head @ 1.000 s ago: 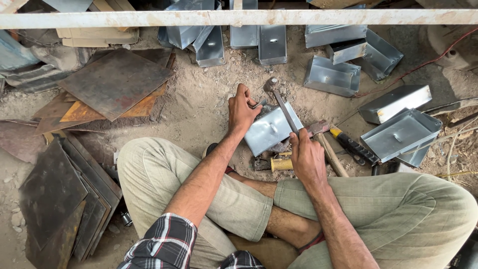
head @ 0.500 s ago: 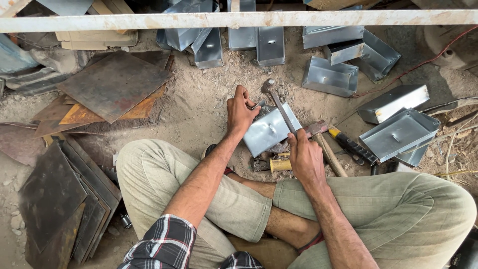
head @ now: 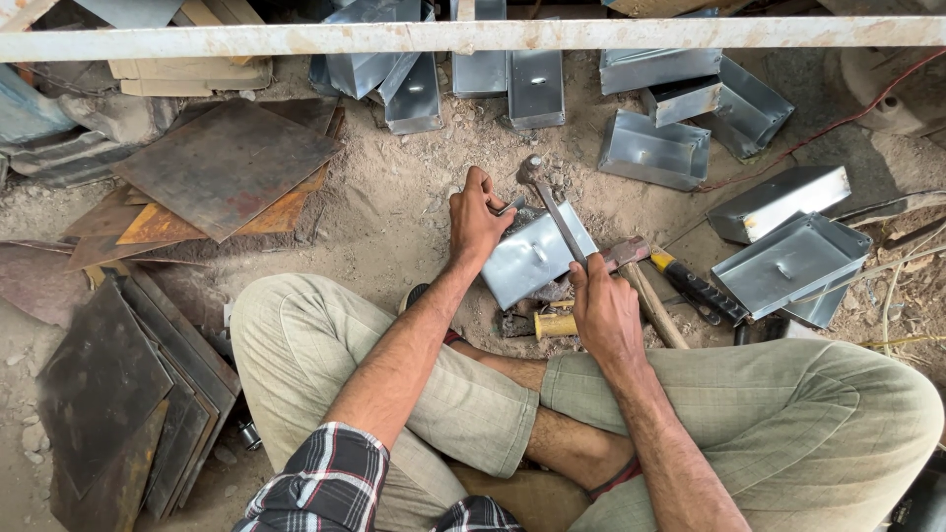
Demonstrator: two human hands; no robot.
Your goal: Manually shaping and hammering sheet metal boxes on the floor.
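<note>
1. Galvanised sheet-metal piece, pale grey and smooth with a dull sheen, lies tilted on the sandy ground just in front of the person's crossed legs; it is roughly rectangular with folded edges.
2. The left hand presses on the piece's left upper edge, fingers curled over it and a small dark metal bit pinched at the fingertips.
3. The right hand is closed around the thin shaft of a hammer, whose small rounded steel head sits beyond the piece's top edge while the shaft crosses the sheet diagonally.
4. Just right of that hand lie a wooden-handled hammer and a screwdriver with a black and yellow grip; a yellow-handled tool rests beside the knee.
5. Finished open boxes of the same shiny sheet metal are scattered toward the far and right edges of the ground.
6. Rusty brown flat plates, rough and matte, are stacked along the left edge.
7. A pale, chipped painted bar runs across the top.
</note>
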